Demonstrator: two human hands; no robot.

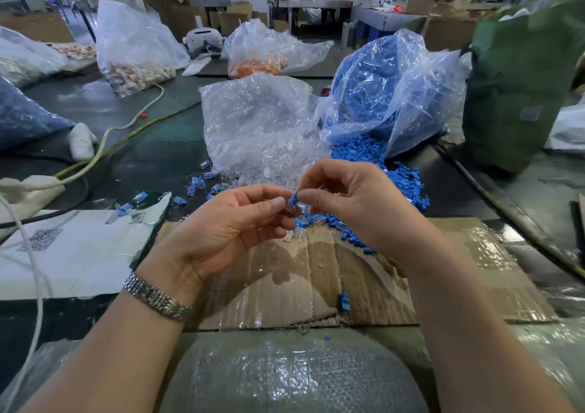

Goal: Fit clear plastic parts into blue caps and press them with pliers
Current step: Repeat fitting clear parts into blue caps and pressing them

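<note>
Head view shows us both hands raised together over a flattened piece of cardboard (pixel 316 286) on the counter (pixel 158 156). Our left hand (pixel 228 222) is curled, thumb and forefinger pinching a small clear plastic part (pixel 292 206) at its tip. Our right hand (pixel 357 200) is curled too, its thumb and forefinger pinching a blue cap (pixel 295 196) that meets the clear part right between the two hands. The joint is tiny and partly covered by fingertips, so we cannot tell how far the one sits inside the other. A metal watch band (pixel 156 297) circles our left wrist.

Just beyond the hands lies a loose heap of clear parts (pixel 272 162) spilling from an open transparent bag (pixel 253 115). To its right a heap of blue caps (pixel 376 165) pours out of a second transparent bag (pixel 380 89) and runs down to the cardboard's far edge. Left of the heaps, several fitted pieces (pixel 202 181), clear with blue ends, lie scattered on the counter and on a white sheet (pixel 79 254). One blue cap (pixel 345 301) lies alone on the near part of the cardboard. A white cable (pixel 104 146) trails across the counter at left, and a green sack (pixel 519 80) stands at far right. Bubble wrap (pixel 285 374) covers the rounded shape nearest us.
</note>
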